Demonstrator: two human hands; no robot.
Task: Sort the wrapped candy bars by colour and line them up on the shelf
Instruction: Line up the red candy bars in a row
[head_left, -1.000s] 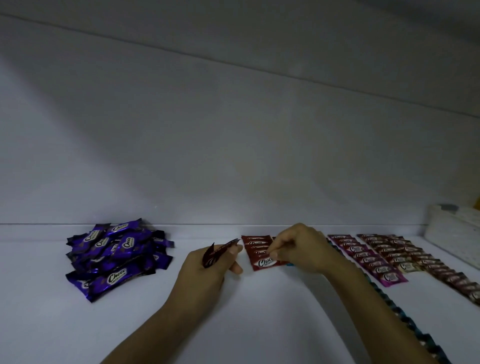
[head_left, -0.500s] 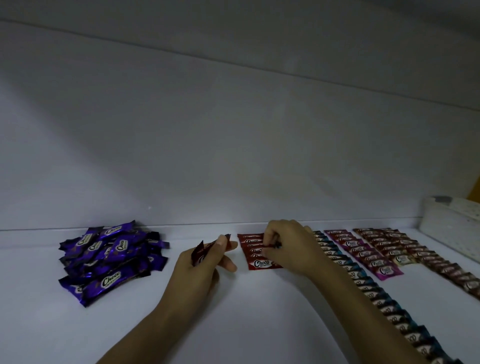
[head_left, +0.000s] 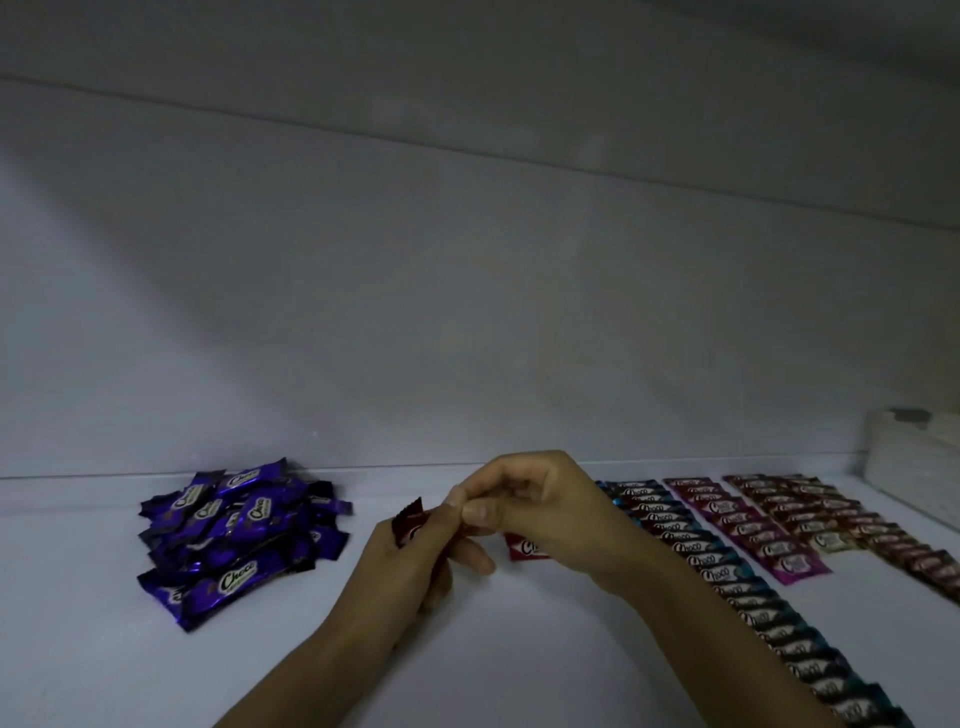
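Note:
My left hand (head_left: 415, 564) holds a small stack of red candy bars (head_left: 408, 522) upright above the white shelf (head_left: 519, 649). My right hand (head_left: 540, 512) has its thumb and forefinger pinching the near end of that stack. Behind my right hand lies the short row of red bars (head_left: 524, 547), mostly hidden. A loose pile of purple bars (head_left: 239, 535) lies to the left. To the right run a long row of blue bars (head_left: 727, 571), a row of pink bars (head_left: 753, 530) and a row of brown bars (head_left: 841, 519).
A white box (head_left: 914, 457) stands at the far right against the back wall. The blue row runs down to the shelf's near right corner under my right forearm.
My right hand has left the row of red bars and moved left to meet my left hand, pinching the red bars held there. The left hand stayed about where it was.

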